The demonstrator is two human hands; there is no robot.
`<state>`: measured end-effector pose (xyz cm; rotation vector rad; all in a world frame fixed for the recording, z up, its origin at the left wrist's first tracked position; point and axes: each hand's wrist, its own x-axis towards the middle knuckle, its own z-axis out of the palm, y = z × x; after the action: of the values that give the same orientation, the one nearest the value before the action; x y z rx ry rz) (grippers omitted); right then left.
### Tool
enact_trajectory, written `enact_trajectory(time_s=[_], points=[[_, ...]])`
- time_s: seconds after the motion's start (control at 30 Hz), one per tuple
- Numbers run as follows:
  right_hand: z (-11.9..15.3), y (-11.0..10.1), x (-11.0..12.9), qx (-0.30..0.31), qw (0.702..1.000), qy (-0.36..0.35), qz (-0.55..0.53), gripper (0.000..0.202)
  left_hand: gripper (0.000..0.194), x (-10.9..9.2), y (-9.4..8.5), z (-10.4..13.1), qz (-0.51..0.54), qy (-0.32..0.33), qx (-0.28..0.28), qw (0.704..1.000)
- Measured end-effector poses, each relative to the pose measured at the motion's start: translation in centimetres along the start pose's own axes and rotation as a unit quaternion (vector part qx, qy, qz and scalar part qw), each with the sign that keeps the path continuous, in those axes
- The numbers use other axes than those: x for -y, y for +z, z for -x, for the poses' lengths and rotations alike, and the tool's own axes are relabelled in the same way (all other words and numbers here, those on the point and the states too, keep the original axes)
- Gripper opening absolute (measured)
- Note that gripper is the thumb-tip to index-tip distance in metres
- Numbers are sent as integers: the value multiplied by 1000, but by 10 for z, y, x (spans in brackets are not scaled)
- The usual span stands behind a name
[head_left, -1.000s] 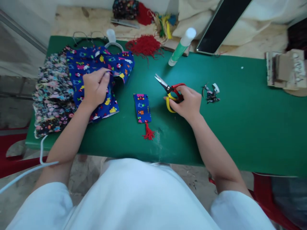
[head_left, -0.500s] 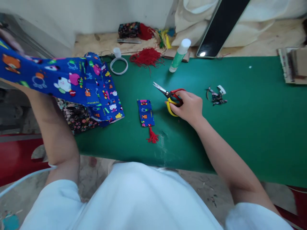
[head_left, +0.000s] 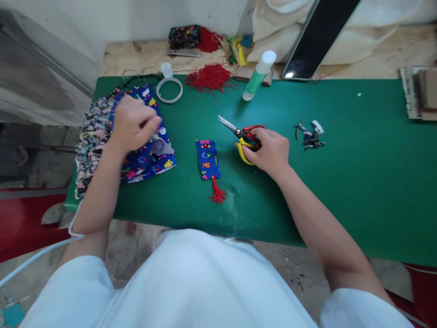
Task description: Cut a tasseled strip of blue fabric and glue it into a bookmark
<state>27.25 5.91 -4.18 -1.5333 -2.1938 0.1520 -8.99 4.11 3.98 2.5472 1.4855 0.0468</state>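
Observation:
My right hand (head_left: pixel 271 150) is closed round the red and yellow handles of the scissors (head_left: pixel 243 135), whose blades point up and left, slightly parted. Over the blue patterned cloth (head_left: pixel 167 157) at the left is my left hand (head_left: pixel 133 123), fingers curled; whether it pinches any cloth is hidden. Dark floral fabric (head_left: pixel 92 136) lies beside and under the blue cloth. Between the hands, a small blue patterned piece (head_left: pixel 208 159) lies flat, a red tassel (head_left: pixel 217 193) at its lower end.
A glue stick (head_left: pixel 259 75) stands behind the scissors. Red threads (head_left: pixel 210 77), a tape ring (head_left: pixel 170 90) and a dark tablet (head_left: pixel 319 41) are at the back. Scraps (head_left: pixel 310 136) lie right of my right hand, and stacked pieces (head_left: pixel 423 93) at the far right.
My left hand has come from the upper left edge down onto the cloth pile. The raised blue cloth has dropped and lies bunched on the table. My right hand still holds the scissors.

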Motion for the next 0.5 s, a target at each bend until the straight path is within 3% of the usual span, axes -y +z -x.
enact_trajectory(time_s=[0.13,0.27,0.4,0.5], points=[[1,1,-1,1,1000,4,0,33,38,5,32,-17,1,53,-39,998],[0,2,-1,7,1000,8,-6,34,40,14,50,-17,-49,74,-91,992],[0,2,-2,-1,1000,3,-12,34,42,20,52,-14,-46,118,-119,985],[0,2,-1,-2,1000,0,-14,32,48,31,36,-17,-8,140,-155,978]])
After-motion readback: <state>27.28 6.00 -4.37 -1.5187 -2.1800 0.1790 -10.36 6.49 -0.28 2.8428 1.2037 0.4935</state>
